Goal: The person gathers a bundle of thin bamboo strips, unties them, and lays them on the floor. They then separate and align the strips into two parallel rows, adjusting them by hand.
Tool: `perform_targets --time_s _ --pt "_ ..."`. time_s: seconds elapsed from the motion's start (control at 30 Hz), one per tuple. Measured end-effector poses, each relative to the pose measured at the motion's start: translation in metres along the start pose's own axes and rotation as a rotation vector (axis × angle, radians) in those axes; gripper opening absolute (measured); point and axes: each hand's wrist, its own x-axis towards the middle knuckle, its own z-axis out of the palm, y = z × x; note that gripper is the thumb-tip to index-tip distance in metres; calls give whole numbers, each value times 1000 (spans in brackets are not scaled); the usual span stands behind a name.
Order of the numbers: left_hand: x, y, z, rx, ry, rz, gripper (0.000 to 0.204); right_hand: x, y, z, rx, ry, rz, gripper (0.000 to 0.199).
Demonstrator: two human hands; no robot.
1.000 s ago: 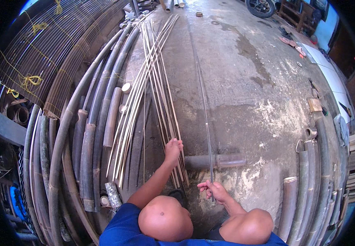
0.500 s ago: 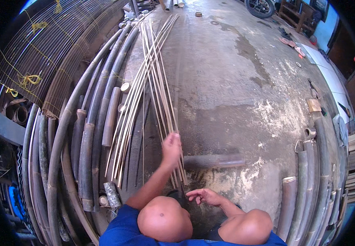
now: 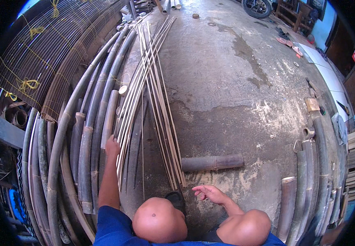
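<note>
My left hand (image 3: 112, 146) reaches out to the left, at the edge of a pile of long pale bamboo strips (image 3: 133, 110) and beside a short brown bamboo pole (image 3: 110, 117). Its fingers look curled, but what they hold, if anything, is hidden. A second bundle of strips (image 3: 163, 119) crosses the pile at the far end, its near ends in front of my knees. My right hand (image 3: 209, 194) hovers by my right knee with loosely stretched fingers and nothing visible in it. Ahead of it a short thick bamboo piece (image 3: 212, 162) lies crosswise on the floor.
Long bamboo poles (image 3: 88, 164) lie along the left, below a rolled slatted blind (image 3: 34, 61) with yellow ties. More poles (image 3: 304, 184) line the right. Pink sandals (image 3: 284, 42) and a motorbike wheel (image 3: 258, 7) are far right on the concrete floor (image 3: 214, 82).
My left hand has moved left and slightly nearer, from the right-hand strip bundle to the left pile. My right hand has shifted slightly right, away from the strip ends.
</note>
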Motion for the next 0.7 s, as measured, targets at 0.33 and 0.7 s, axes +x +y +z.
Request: perform_targets --time_s 0.33,0.7 --pt "-82 166 -112 -249 -186 847 56 -28 23 -3 -188 480 112 35" --pt "-211 303 -213 -519 -997 1780 60 -117 29 15 -952 38 177 25"
